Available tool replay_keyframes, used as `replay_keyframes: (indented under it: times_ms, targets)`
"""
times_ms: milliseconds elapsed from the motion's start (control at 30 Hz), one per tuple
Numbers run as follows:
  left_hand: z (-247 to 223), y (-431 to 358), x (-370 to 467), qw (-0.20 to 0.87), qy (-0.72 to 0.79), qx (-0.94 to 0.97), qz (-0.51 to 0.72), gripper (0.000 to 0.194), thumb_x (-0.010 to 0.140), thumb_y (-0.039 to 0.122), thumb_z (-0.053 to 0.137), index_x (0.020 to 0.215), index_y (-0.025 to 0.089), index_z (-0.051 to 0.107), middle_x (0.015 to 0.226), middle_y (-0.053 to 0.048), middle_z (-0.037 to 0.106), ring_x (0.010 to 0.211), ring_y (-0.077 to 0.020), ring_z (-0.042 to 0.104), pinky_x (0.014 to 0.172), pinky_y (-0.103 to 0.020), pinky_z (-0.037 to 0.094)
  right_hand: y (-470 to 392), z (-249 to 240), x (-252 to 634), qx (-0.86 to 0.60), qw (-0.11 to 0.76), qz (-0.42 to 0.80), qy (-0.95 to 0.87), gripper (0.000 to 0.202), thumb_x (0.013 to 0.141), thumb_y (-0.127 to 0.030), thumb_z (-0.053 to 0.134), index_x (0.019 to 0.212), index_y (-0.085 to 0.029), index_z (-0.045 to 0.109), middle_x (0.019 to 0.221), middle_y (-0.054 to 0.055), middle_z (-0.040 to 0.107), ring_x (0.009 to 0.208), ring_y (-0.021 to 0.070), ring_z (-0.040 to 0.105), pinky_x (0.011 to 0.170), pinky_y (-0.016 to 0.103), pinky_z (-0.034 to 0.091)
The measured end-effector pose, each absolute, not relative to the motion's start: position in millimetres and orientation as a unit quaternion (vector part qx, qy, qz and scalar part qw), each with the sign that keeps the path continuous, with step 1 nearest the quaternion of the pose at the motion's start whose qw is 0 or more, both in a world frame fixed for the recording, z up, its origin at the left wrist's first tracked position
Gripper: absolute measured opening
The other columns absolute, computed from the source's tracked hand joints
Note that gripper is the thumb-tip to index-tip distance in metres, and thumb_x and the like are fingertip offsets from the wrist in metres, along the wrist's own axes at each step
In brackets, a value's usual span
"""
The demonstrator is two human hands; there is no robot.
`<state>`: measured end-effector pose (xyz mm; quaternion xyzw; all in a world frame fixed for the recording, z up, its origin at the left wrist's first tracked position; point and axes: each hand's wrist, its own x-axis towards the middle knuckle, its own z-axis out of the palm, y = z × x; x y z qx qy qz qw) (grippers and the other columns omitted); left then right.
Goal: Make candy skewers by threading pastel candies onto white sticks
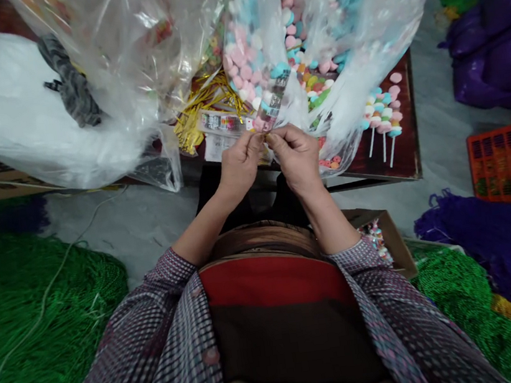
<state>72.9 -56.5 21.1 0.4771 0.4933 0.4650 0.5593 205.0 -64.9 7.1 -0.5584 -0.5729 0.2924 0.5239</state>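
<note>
My left hand and my right hand meet at the table's front edge, both closed in a pinch. Between their fingertips is the gathered end of a slim see-through candy bag with dark printing and pink candy inside. The bag points away from me and tilts right. Whether a tie is at the pinched end, I cannot make out. Left of it lie flat printed wrappers and a heap of gold twist ties. Behind it, a large plastic bag holds pink, blue and white marshmallows.
Marshmallow skewers lie at the table's right end. White plastic bags cover the left. On the floor are green strands, purple strands, an orange basket and a cardboard box of wrapped pieces.
</note>
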Motion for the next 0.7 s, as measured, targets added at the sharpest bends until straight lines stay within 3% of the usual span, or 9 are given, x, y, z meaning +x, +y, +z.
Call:
replay_keyframes:
  times_ms: [100, 200, 300, 367, 467, 533, 633, 700]
  targets:
    - [28, -60, 71, 0.511, 0.516, 0.512, 0.459, 0.021, 0.091, 0.014, 0.066, 0.074, 0.022, 0.058, 0.058, 0.005, 0.048, 0.057, -0.0104, 0.045, 0.058, -0.022, 0.031, -61, 7, 206, -0.542, 0.543, 0.372, -0.522, 0.030, 0.086, -0.050, 0.072, 0.078, -0.021, 0.073, 0.076, -0.001, 0.067, 0.079, 0.0148, 0.063, 0.081, 0.033, 0.055]
    - [29, -63, 71, 0.500, 0.532, 0.523, 0.439, 0.004, 0.092, 0.018, 0.066, 0.092, 0.022, 0.065, 0.065, 0.003, 0.057, 0.061, -0.0127, 0.052, 0.060, -0.022, 0.037, -60, 13, 206, -0.551, 0.525, 0.410, -0.502, 0.026, 0.084, -0.046, 0.073, 0.080, -0.021, 0.072, 0.070, -0.004, 0.062, 0.071, 0.0120, 0.059, 0.073, 0.029, 0.053]
    - [24, -60, 71, 0.522, 0.514, 0.529, 0.428, 0.019, 0.093, 0.023, 0.064, 0.112, 0.022, 0.066, 0.078, -0.001, 0.068, 0.075, -0.0145, 0.064, 0.070, -0.022, 0.045, -61, 21, 203, -0.562, 0.506, 0.430, -0.494, 0.026, 0.088, -0.043, 0.068, 0.077, -0.020, 0.067, 0.066, -0.005, 0.055, 0.065, 0.0099, 0.053, 0.066, 0.026, 0.048]
    - [22, -54, 67, 0.547, 0.468, 0.533, 0.445, 0.026, 0.091, 0.022, 0.066, 0.117, 0.022, 0.067, 0.097, -0.004, 0.074, 0.095, -0.0165, 0.069, 0.082, -0.023, 0.050, -63, 25, 201, -0.560, 0.502, 0.436, -0.494, 0.025, 0.090, -0.040, 0.066, 0.075, -0.020, 0.064, 0.065, -0.005, 0.053, 0.063, 0.0092, 0.051, 0.064, 0.025, 0.046]
    - [27, -46, 58, 0.594, 0.353, 0.534, 0.488, 0.037, 0.087, 0.020, 0.070, 0.124, 0.026, 0.067, 0.130, -0.005, 0.070, 0.124, -0.0186, 0.063, 0.103, -0.029, 0.049, -65, 27, 199, -0.561, 0.502, 0.411, -0.515, 0.023, 0.089, -0.037, 0.066, 0.074, -0.019, 0.063, 0.065, -0.006, 0.050, 0.061, 0.0084, 0.046, 0.062, 0.024, 0.042]
    - [38, -46, 50, 0.602, 0.280, 0.548, 0.509, 0.039, 0.090, 0.022, 0.067, 0.129, 0.031, 0.067, 0.138, -0.001, 0.066, 0.133, -0.0178, 0.058, 0.115, -0.033, 0.042, -64, 27, 200, -0.561, 0.501, 0.378, -0.540, 0.024, 0.087, -0.037, 0.068, 0.072, -0.019, 0.062, 0.063, -0.006, 0.049, 0.061, 0.0082, 0.044, 0.061, 0.023, 0.040]
    - [57, -55, 41, 0.505, 0.236, 0.648, 0.519, 0.026, 0.101, 0.033, 0.053, 0.114, 0.031, 0.075, 0.120, 0.001, 0.074, 0.127, -0.0169, 0.061, 0.118, -0.037, 0.040, -57, 28, 205, -0.553, 0.523, 0.332, -0.557, 0.025, 0.086, -0.038, 0.071, 0.072, -0.019, 0.063, 0.066, -0.006, 0.052, 0.064, 0.0087, 0.048, 0.066, 0.025, 0.044]
    - [62, -62, 41, 0.404, 0.239, 0.728, 0.500, 0.034, 0.103, 0.042, 0.048, 0.094, 0.028, 0.077, 0.095, -0.001, 0.077, 0.108, -0.0183, 0.067, 0.111, -0.042, 0.044, -51, 33, 207, -0.544, 0.552, 0.315, -0.548, 0.024, 0.088, -0.040, 0.069, 0.076, -0.020, 0.065, 0.070, -0.005, 0.056, 0.068, 0.0091, 0.052, 0.070, 0.026, 0.047]
